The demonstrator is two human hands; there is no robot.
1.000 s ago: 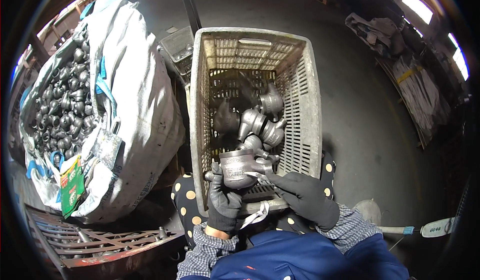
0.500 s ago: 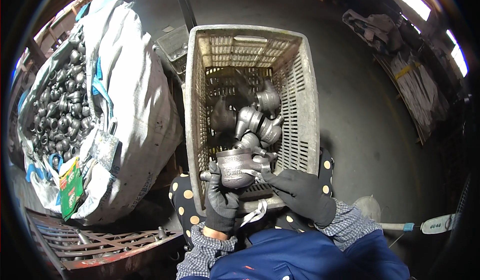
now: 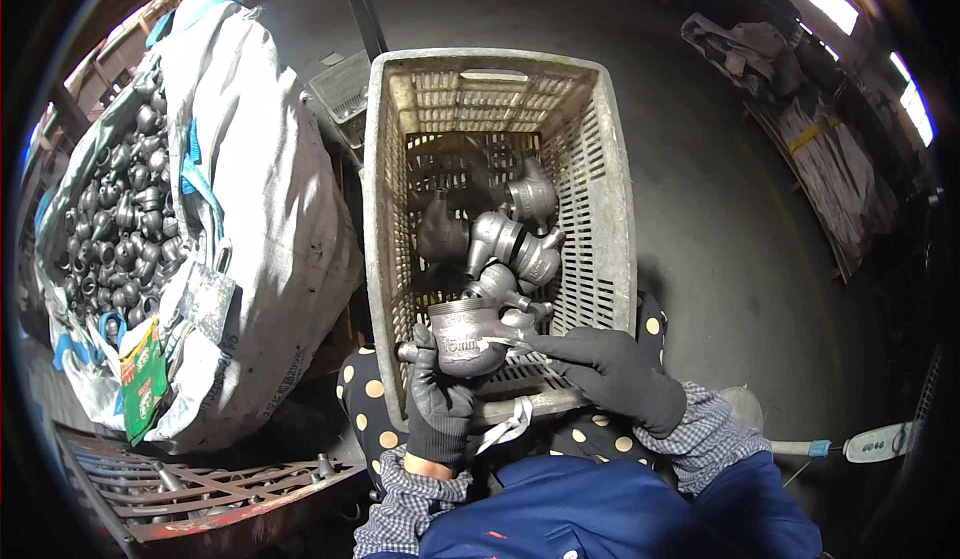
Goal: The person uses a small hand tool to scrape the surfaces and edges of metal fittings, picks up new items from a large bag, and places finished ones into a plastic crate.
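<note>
A grey cast-metal water meter body (image 3: 468,339), with a threaded round top and side pipes, is held over the near end of a plastic crate (image 3: 628,259). My left hand (image 3: 440,404), in a dark glove, closes around its left side, with the thumb up against the body. My right hand (image 3: 620,374), also gloved, reaches in from the right with its fingers pressed together at the body's right side. A thin pale sliver shows by those fingertips, too small to name. Several similar metal bodies (image 3: 492,239) lie inside the crate.
Left of the crate stands a large white woven sack (image 3: 280,179) full of small metal fittings (image 3: 125,219). A reddish metal rack (image 3: 230,519) with more parts is at lower left. A smaller crate (image 3: 342,89) sits behind. Stacked sheets (image 3: 830,169) lie at far right.
The meter body has turned slightly in my left hand, so its raised marks sit differently. My right hand has shifted a little to the right, its fingers stretching more toward the body.
</note>
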